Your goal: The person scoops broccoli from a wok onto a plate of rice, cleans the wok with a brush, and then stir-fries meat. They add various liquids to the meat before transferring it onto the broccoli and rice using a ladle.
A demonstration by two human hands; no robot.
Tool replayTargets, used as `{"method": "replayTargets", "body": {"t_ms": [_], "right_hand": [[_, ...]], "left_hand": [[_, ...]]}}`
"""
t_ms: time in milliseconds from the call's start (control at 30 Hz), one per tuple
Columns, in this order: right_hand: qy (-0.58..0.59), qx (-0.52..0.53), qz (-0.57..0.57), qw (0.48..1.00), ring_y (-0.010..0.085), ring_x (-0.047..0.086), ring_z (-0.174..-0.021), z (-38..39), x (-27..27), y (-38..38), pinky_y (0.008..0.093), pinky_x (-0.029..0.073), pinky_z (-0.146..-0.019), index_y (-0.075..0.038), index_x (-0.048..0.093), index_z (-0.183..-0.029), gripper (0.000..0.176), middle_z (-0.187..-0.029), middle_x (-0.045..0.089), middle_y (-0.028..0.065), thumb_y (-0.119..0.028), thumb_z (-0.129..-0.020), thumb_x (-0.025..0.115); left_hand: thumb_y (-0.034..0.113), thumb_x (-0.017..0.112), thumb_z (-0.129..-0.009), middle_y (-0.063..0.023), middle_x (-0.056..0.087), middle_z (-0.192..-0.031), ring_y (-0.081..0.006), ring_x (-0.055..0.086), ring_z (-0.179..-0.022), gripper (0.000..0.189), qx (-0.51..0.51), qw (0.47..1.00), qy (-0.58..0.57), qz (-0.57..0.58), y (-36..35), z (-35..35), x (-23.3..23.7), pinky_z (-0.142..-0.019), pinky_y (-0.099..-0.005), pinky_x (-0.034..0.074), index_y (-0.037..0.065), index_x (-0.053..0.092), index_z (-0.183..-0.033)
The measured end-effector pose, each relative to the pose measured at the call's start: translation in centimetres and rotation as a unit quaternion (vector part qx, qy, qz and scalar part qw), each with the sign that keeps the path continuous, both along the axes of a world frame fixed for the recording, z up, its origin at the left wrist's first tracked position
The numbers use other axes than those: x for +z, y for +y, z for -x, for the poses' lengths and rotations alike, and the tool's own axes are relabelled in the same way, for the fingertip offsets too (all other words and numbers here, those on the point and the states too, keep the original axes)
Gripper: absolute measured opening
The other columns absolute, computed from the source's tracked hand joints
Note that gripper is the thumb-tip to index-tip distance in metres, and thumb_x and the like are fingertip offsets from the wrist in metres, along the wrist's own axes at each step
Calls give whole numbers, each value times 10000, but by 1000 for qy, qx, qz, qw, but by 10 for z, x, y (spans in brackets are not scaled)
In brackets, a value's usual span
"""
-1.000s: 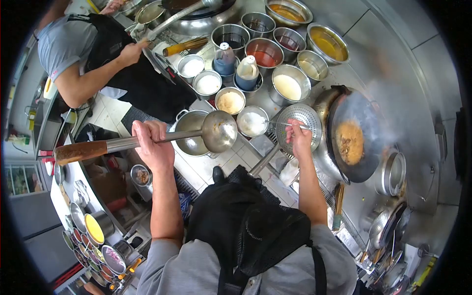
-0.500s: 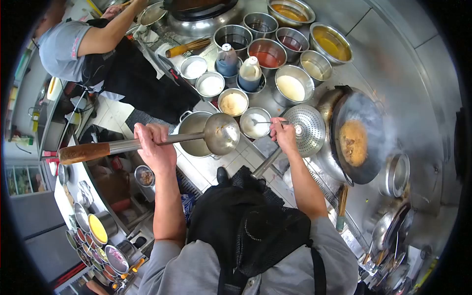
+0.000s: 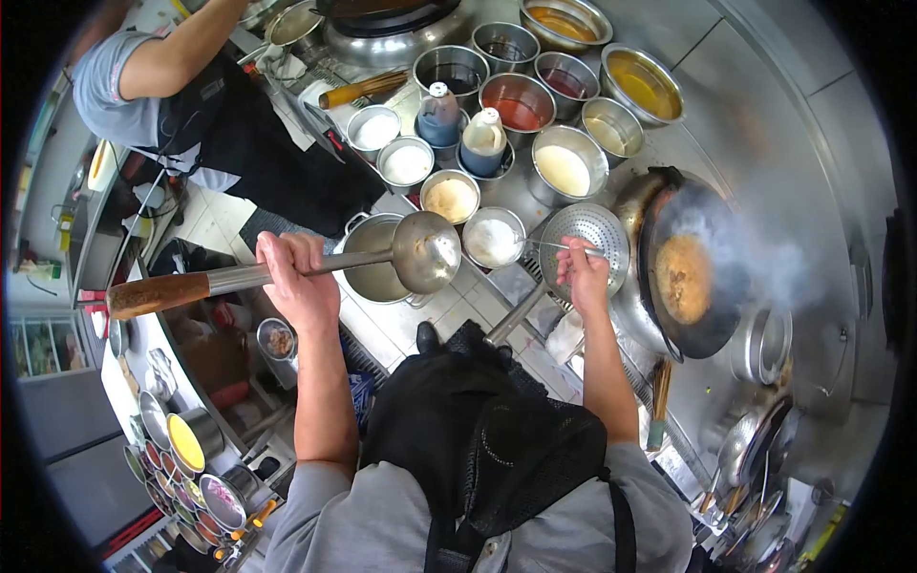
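My left hand (image 3: 294, 279) is wrapped round the metal shaft of a large ladle (image 3: 426, 253). The ladle's wooden grip points left, and its bowl overlaps a two-handled pot (image 3: 368, 285) in this view. In my right hand (image 3: 586, 275) is a small spoon (image 3: 546, 244) with a thin metal handle, its far end at the edge of a bowl of white powder (image 3: 472, 250). Behind that hand lies a round perforated skimmer (image 3: 583, 222). Just right of it, a smoking wok (image 3: 712, 329) holds a golden-brown mass of food (image 3: 683, 286).
Metal pots of sauces (image 3: 517, 103), two squeeze bottles (image 3: 482, 141) and powder bowls crowd the counter ahead. A bamboo brush (image 3: 660, 396) stands near the wok. Another person (image 3: 181, 105) works at upper left. Ingredient containers (image 3: 187, 441) fill the left counter.
My right hand has moved right and slightly down, drawing the spoon from inside the powder bowl to its edge. The ladle has shifted slightly left. The other person's arm has risen.
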State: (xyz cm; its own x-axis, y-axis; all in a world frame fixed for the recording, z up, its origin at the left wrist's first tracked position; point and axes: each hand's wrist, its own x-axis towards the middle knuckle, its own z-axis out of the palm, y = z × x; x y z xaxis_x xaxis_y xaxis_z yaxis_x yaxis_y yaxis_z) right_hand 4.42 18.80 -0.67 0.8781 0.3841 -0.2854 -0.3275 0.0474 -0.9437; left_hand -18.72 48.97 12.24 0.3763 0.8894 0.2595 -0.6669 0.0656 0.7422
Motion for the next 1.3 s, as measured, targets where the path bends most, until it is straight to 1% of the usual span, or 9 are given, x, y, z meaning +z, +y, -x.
{"method": "replayTargets", "body": {"t_ms": [200,300,400,600,700,867,1067,1133,1300], "right_hand": [[27,-10,-42,999,112,550,-594,-6,-7,-7,269,460,-473,4,609,-1101,328,-825,624,70,-301,-984,578],[40,-16,-58,997,117,545,-589,-8,-6,-8,274,458,-478,-2,610,-1096,326,-822,622,65,-305,-980,584],[61,14,-112,992,119,541,-584,-2,23,-5,277,455,-478,-5,612,-1090,333,-811,618,59,-317,-976,591],[-17,18,-59,998,111,546,-594,-9,29,15,261,464,-488,12,609,-1096,325,-828,623,73,-293,-987,580],[-60,49,-64,995,108,565,-625,-5,35,53,256,459,-499,14,591,-1158,337,-854,638,74,-280,-996,563],[-139,130,-61,980,102,575,-632,-14,16,157,244,484,-523,22,608,-1141,367,-875,657,102,-312,-1013,524],[-312,188,80,928,140,672,-631,-15,-26,253,289,512,-545,-16,640,-1090,306,-825,704,93,-287,-997,534],[-310,198,98,924,134,652,-612,-7,-35,259,279,510,-533,-11,638,-1080,314,-830,699,93,-295,-1001,531],[-136,149,42,979,129,625,-647,9,-26,250,260,528,-512,15,607,-1113,349,-876,679,107,-304,-1016,504]], "left_hand": [[315,504,-1029,10,314,-611,-124,326,-591,395,-14,1000,-2,8,-9,-9,5,-617,-295,310,126,362,-712],[291,524,-1020,7,319,-585,-118,319,-552,383,3,999,-24,22,-11,-13,3,-562,-283,302,108,370,-721],[307,545,-1010,10,320,-583,-110,312,-537,365,17,999,-20,45,-11,-17,-2,-544,-278,301,118,386,-741],[319,560,-1003,23,312,-594,-101,299,-542,364,46,990,-46,127,-9,-19,-7,-545,-272,307,141,358,-759],[333,573,-995,25,312,-601,-101,300,-546,369,73,983,-53,159,1,1,-11,-549,-272,309,146,358,-760],[342,582,-987,23,333,-609,-113,332,-566,368,132,977,-23,163,25,42,-20,-574,-286,320,149,370,-757],[319,581,-991,18,320,-618,-112,319,-588,354,193,971,-10,141,54,61,-22,-586,-285,321,139,375,-767],[301,568,-1001,16,317,-622,-108,308,-593,347,206,972,-3,116,64,63,-19,-588,-281,319,132,378,-766],[310,562,-1003,13,328,-630,-109,318,-606,349,198,978,2,69,87,59,-19,-607,-281,322,126,385,-765]]}}
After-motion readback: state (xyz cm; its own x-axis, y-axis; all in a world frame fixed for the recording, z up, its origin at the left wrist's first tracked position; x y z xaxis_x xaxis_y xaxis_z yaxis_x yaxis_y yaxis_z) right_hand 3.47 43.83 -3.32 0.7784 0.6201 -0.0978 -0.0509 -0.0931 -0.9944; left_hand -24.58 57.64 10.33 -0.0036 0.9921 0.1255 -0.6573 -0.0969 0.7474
